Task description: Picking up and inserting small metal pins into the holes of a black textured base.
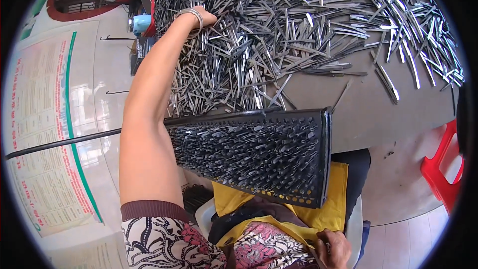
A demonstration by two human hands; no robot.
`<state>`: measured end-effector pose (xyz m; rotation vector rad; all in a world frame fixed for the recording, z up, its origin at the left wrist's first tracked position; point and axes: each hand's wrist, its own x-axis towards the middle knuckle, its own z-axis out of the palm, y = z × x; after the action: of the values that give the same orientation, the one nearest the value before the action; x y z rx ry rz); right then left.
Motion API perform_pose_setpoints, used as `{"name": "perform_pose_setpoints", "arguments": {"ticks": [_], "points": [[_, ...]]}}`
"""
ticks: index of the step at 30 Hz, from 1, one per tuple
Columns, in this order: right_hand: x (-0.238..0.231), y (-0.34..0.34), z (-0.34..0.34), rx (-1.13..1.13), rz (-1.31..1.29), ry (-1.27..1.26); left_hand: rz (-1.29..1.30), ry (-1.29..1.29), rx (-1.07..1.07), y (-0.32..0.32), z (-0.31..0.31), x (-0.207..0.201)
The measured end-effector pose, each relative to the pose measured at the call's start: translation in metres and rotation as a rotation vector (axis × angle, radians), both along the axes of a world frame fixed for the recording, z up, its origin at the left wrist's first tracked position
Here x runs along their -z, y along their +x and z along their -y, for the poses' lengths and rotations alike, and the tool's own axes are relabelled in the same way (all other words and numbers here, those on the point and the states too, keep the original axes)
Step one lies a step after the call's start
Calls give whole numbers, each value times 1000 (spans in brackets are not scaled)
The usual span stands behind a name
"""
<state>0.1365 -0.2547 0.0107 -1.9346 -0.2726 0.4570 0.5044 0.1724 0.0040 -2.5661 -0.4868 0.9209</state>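
My left hand [203, 18], with a bangle on its wrist, reaches far forward into a big heap of narrow, dark grey metal strips [294, 35]. It touches the heap; its fingertips are hidden there. Below the heap, a black perforated rack [324, 159] leans tilted above my lap. Many strips [244, 154] stick up out of its holes, while several holes along the near edge show yellow through them. Low at the right, my right hand [334, 249] rests by the yellow apron [338, 189], its fingers curled. Whatever they pinch is too small to make out.
The heap covers much of the grey table [368, 104]. A red plastic stool [443, 164] stands at the right. A thin black rod [64, 142] runs left from the rack. Posters [45, 134] hang on the tiled wall, near a light blue object [142, 23].
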Motion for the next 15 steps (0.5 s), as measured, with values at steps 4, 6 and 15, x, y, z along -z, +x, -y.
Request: {"name": "perform_pose_setpoints", "arguments": {"ticks": [4,6,15], "points": [[0,1,-1,-12,-19,-24,384,-212,-291,-4,-27,27],[0,2,-2,9,-12,-2,550,20,-240,-4,-30,33],[-6,3,-2,63,-14,54,849,139,-353,-28,4,23]]}}
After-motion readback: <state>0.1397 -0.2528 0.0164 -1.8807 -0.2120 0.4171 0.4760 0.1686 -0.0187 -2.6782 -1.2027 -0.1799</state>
